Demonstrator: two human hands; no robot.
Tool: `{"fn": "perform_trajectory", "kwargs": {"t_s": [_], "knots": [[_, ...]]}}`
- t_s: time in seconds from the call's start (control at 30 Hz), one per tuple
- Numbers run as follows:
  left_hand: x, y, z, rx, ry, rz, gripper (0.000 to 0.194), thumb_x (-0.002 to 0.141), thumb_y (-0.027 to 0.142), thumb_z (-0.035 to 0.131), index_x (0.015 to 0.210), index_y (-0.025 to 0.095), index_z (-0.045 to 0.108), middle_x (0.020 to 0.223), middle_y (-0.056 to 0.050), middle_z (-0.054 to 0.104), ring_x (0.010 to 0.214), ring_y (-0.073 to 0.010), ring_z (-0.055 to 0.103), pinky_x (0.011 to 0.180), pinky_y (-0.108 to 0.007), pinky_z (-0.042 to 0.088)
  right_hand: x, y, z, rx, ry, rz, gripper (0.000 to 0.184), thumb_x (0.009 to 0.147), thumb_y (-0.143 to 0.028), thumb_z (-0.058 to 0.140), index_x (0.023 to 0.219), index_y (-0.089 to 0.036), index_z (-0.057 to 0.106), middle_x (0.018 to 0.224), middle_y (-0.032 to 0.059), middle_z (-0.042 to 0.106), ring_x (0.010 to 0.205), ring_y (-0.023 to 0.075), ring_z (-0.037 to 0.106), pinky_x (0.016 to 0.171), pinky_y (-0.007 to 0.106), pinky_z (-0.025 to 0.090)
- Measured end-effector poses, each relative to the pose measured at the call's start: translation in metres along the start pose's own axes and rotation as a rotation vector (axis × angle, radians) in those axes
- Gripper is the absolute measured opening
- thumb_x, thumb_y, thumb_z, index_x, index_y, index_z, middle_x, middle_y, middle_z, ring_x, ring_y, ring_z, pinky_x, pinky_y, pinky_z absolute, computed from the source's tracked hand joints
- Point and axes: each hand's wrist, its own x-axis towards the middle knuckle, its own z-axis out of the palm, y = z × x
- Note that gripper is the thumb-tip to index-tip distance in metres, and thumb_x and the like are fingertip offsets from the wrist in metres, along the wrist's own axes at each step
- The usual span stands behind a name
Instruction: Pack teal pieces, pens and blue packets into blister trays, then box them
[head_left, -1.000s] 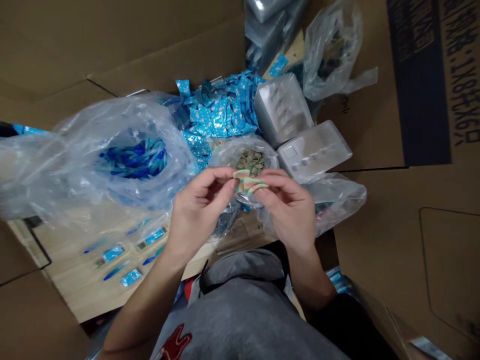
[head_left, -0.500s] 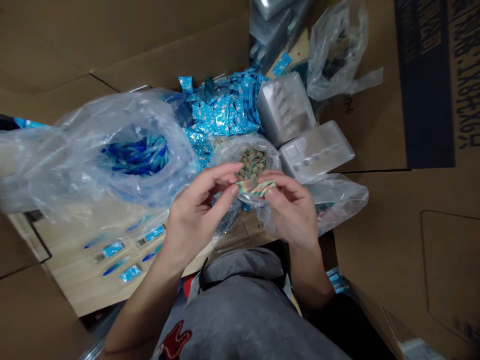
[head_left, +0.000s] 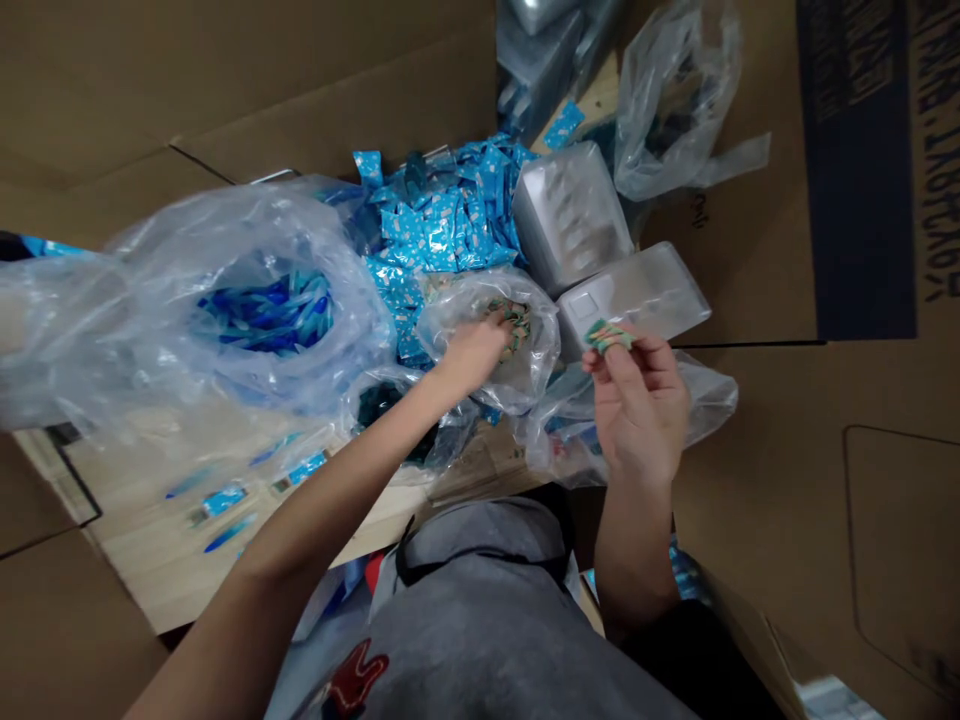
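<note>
My left hand [head_left: 472, 352] reaches into a small clear plastic bag [head_left: 536, 345] of little green-and-pink packets; its fingers are curled among them and mostly hidden. My right hand [head_left: 641, 400] is raised to the right of that bag, pinching a few of the same colourful small packets [head_left: 607, 335] between thumb and fingertips, just in front of a silver plastic tray [head_left: 637, 295].
A big clear bag of dark blue pieces [head_left: 262, 310] lies at the left. A heap of light blue sachets [head_left: 442, 215] sits behind. More silver trays [head_left: 566, 215] and a crumpled bag [head_left: 675, 100] lie beyond. Cardboard box flaps [head_left: 787, 480] surround the wooden board [head_left: 187, 570].
Both hands held the colourful packets together in front of me. Now the left hand has let go and reached forward into the small bag, while the right has moved right with the packets.
</note>
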Motion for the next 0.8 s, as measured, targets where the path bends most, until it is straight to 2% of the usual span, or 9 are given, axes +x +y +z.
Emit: {"fn": "perform_trajectory", "kwargs": {"t_s": [0.07, 0.2, 0.4, 0.57, 0.67, 0.73, 0.8], "knots": [[0.02, 0.007, 0.012, 0.117, -0.052, -0.034, 0.039, 0.091, 0.003, 0.034, 0.122, 0.006, 0.057, 0.132, -0.021, 0.056, 0.118, -0.032, 0.057, 0.087, -0.039, 0.05, 0.0, 0.0, -0.002, 0.015, -0.02, -0.004, 0.013, 0.074, -0.03, 0.076, 0.086, -0.029, 0.071, 0.082, -0.0054, 0.068, 0.072, 0.0079, 0.063, 0.069, 0.022, 0.056], [0.043, 0.015, 0.02, 0.183, -0.093, -0.052, 0.038, 0.091, 0.002, 0.034, 0.121, 0.004, 0.058, 0.124, -0.022, 0.061, 0.123, -0.032, 0.053, 0.093, -0.04, 0.047, -0.003, -0.001, -0.003, 0.001, -0.032, 0.012, 0.015, 0.076, -0.03, 0.075, 0.09, -0.031, 0.072, 0.082, -0.0056, 0.068, 0.071, 0.0073, 0.063, 0.068, 0.021, 0.056], [0.046, 0.009, 0.017, 0.197, -0.104, -0.034, 0.031, 0.089, 0.003, 0.039, 0.111, 0.002, 0.062, 0.112, -0.022, 0.066, 0.115, -0.0296, 0.058, 0.094, -0.038, 0.044, -0.003, 0.002, -0.004, 0.036, -0.068, 0.012, 0.014, 0.077, -0.027, 0.074, 0.091, -0.031, 0.073, 0.081, -0.006, 0.07, 0.07, 0.0063, 0.063, 0.067, 0.02, 0.054], [0.029, 0.011, 0.01, 0.132, -0.009, -0.071, 0.034, 0.087, 0.001, 0.036, 0.112, 0.0, 0.059, 0.115, -0.027, 0.062, 0.109, -0.0326, 0.059, 0.083, -0.039, 0.048, -0.003, 0.001, -0.007, 0.012, -0.05, -0.004, 0.012, 0.078, -0.028, 0.073, 0.09, -0.029, 0.071, 0.085, -0.0051, 0.07, 0.072, 0.0083, 0.064, 0.072, 0.024, 0.057], [0.004, 0.004, -0.002, 0.055, 0.056, -0.058, 0.032, 0.088, 0.005, 0.042, 0.116, 0.006, 0.058, 0.114, -0.02, 0.063, 0.099, -0.0262, 0.064, 0.08, -0.036, 0.05, -0.003, -0.002, -0.008, 0.017, -0.025, -0.006, 0.011, 0.077, -0.028, 0.074, 0.087, -0.029, 0.07, 0.084, -0.0058, 0.071, 0.072, 0.0079, 0.065, 0.071, 0.023, 0.057], [-0.02, -0.003, -0.014, -0.154, 0.169, -0.014, 0.029, 0.088, 0.011, 0.049, 0.116, 0.013, 0.057, 0.101, -0.01, 0.066, 0.087, -0.0179, 0.065, 0.075, -0.029, 0.052, -0.005, -0.004, -0.006, 0.05, -0.046, 0.032, 0.012, 0.076, -0.026, 0.075, 0.086, -0.029, 0.071, 0.082, -0.007, 0.071, 0.07, 0.0064, 0.064, 0.07, 0.02, 0.056], [-0.045, -0.008, -0.026, -0.522, 0.375, 0.043, 0.025, 0.088, 0.017, 0.055, 0.112, 0.018, 0.059, 0.085, -0.002, 0.064, 0.074, -0.0122, 0.062, 0.067, -0.023, 0.051, -0.009, -0.007, -0.001, 0.095, -0.127, 0.12, 0.013, 0.074, -0.027, 0.077, 0.086, -0.029, 0.071, 0.079, -0.0069, 0.071, 0.069, 0.0066, 0.065, 0.069, 0.02, 0.056]]}}
